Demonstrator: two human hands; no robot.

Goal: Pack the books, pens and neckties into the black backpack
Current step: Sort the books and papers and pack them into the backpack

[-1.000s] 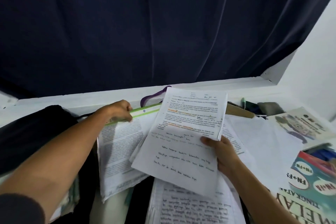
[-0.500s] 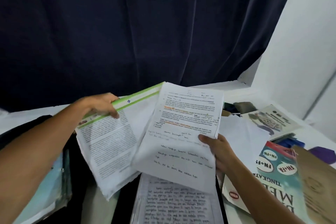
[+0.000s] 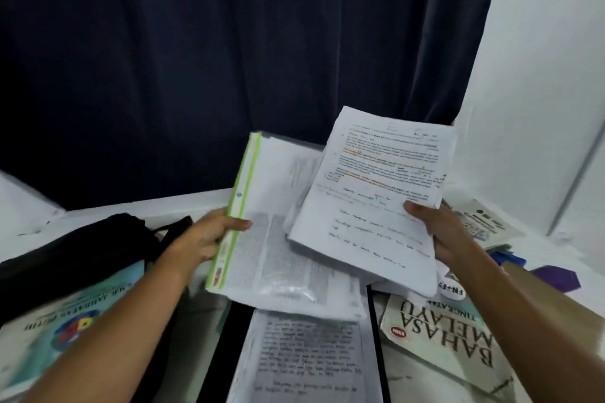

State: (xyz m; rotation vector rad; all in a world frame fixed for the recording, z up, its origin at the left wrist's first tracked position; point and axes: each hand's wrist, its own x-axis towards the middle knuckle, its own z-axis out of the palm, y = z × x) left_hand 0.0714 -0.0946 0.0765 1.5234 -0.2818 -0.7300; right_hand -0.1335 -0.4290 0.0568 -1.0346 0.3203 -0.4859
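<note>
Now | green-edged booklet [image 3: 262, 222]: left hand [image 3: 209, 239] | papers [image 3: 376, 206]: right hand [image 3: 438, 232]

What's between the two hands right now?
In the head view, the left hand and right hand each grip overlapping paper stacks, which span the whole gap.

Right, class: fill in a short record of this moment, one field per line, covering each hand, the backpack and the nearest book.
left hand: grips green-edged booklet by its edge
right hand: holds handwritten paper stack, thumb on top
black backpack: lies at left, behind a teal book
Bahasa Melayu book: flat, lower right
notes page: flat below the lifted papers
</note>
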